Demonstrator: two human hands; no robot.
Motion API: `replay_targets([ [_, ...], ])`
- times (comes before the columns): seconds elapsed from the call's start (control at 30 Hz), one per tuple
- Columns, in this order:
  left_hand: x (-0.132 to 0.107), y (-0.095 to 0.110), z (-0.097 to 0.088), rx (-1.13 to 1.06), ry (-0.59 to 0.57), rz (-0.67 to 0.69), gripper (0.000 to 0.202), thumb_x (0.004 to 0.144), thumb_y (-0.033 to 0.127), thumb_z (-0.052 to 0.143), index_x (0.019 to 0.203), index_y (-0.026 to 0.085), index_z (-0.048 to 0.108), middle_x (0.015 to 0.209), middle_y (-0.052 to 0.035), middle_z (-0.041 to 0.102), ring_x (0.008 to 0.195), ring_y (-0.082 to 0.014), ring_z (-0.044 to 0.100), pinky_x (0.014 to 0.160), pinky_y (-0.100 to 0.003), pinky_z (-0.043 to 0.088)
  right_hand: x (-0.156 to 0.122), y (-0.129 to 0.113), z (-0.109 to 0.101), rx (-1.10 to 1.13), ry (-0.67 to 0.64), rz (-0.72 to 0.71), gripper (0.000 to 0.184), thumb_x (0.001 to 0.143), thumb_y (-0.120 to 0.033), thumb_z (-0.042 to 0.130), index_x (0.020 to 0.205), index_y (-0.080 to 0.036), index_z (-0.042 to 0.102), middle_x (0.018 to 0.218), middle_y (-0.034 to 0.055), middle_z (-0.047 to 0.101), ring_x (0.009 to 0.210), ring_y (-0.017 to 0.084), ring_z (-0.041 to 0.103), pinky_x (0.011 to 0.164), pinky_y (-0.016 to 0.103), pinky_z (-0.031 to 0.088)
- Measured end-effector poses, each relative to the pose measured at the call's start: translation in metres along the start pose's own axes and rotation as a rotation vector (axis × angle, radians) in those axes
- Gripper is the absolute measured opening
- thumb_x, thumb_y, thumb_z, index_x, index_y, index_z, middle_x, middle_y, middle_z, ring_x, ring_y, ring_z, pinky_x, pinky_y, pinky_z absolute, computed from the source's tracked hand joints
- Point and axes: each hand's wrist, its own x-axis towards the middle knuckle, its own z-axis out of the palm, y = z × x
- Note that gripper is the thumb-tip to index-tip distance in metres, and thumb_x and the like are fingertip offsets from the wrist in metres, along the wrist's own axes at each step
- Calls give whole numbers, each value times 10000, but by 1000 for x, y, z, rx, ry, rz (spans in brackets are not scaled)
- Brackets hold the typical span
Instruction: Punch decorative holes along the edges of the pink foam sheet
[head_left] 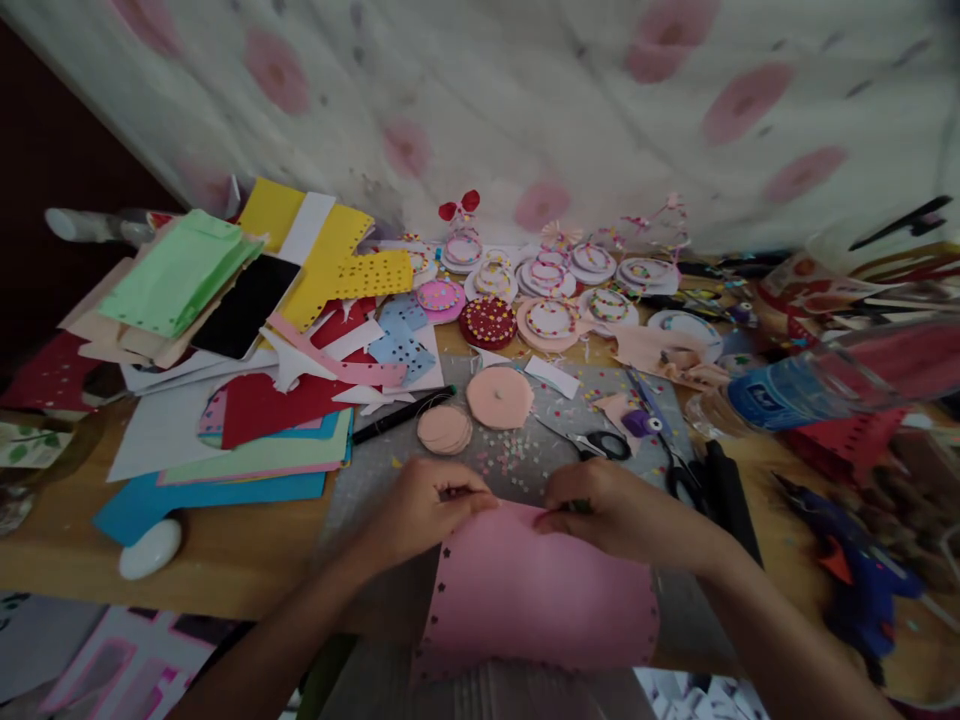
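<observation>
Pink paper sheet with small punched shapes along its sides (547, 600): at the near edge of the wooden surface (225, 575), in front of the grey mat (360, 495). Left hand (442, 508): thumb and fingers pinched together on the sheet's far edge, toward its left corner. Right hand (600, 505): fingers curled in, gripping the same edge further right; a dark green patch shows among them, identity unclear. Beyond the hands: a peach paper disc (500, 397), a stack of smaller peach discs (444, 430) just beside it, black-handled scissors (604, 445).
</observation>
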Motion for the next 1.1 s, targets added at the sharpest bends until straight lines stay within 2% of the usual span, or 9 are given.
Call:
replay_targets([
  [0.13,-5,-6,-1,-181,88,-92,195,796,320,620,748,148,699,678,-7,670,633,-133,575,558,-203,407,-5,4,-6,158,35,97,261,907,-361,532,818,-163,678,777,45,665,731,160,586,661,266,405],
  [0.2,-11,-8,-2,-215,153,-129,212,791,341,626,717,149,677,650,1,642,618,-128,561,558,-204,409,-11,7,-7,335,82,166,259,886,-345,539,1066,-179,621,910,51,645,798,166,579,687,266,432],
  [0.3,-23,-6,0,-193,248,-132,211,793,349,624,731,154,678,654,-1,637,623,-134,568,551,-206,414,-19,8,-4,627,114,156,506,852,-285,561,1320,-260,371,1061,43,561,847,162,552,676,257,438],
  [0.4,-33,2,8,-149,277,-73,190,826,312,589,749,163,680,706,-6,671,680,-143,602,596,-208,439,-17,0,0,823,38,48,418,875,-264,541,1247,-289,350,1048,30,510,858,161,525,683,267,433],
  [0.5,-39,10,17,-80,248,7,198,877,275,533,802,175,686,767,-3,702,731,-141,625,652,-208,450,-11,-14,1,887,13,-2,294,899,-272,546,1147,-283,389,1022,23,508,901,161,517,734,282,437],
  [0.6,-41,16,24,-39,223,66,196,898,261,515,858,184,691,810,1,718,765,-141,637,689,-212,451,-7,-25,0,914,86,-43,257,860,-270,630,1047,-264,455,1093,33,528,1022,165,523,840,299,434],
  [0.73,-41,20,29,-52,241,81,207,896,267,520,808,174,682,768,-3,704,728,-143,623,659,-220,441,-6,-34,1,939,150,-58,165,865,-314,642,966,-245,531,1216,58,568,1155,184,531,983,360,409],
  [0.97,-44,18,30,-150,304,73,200,893,282,529,784,176,659,679,18,627,634,-117,557,571,-200,404,-4,-41,9,930,315,19,225,770,-304,731,884,-226,553,1174,72,605,1095,200,597,993,382,450],
  [1.1,-47,16,31,-137,303,70,249,923,301,478,794,176,649,656,20,592,613,-116,534,549,-203,390,-3,-43,11,901,336,-10,208,769,-264,724,881,-227,553,1099,50,608,1067,179,603,1013,361,446],
])
